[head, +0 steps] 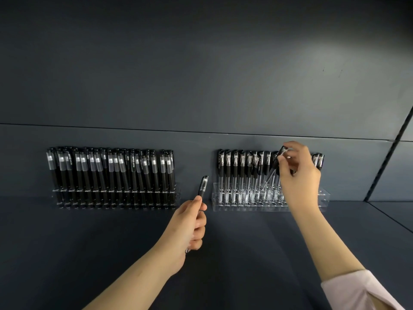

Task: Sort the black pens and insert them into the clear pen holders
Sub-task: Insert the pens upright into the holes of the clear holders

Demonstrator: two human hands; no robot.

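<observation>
Two clear pen holders stand against the dark back wall. The left holder (116, 198) is packed with several upright black pens that have frosted caps. The right holder (321, 201) carries several clear-barrelled black pens in a row. My right hand (299, 175) pinches the cap end of one such pen (271, 173), which tilts with its tip down among the right holder's slots. My left hand (190, 224) grips another black pen (203, 186) upright in the gap between the two holders. A further pen (318, 161) stands at the right holder's far right end.
The holders rest on a dark blue-grey shelf (89, 253) with a wall of the same colour behind. A vertical shelf divider (388, 157) rises at the right. A pale pink sleeve (357, 291) covers my right forearm.
</observation>
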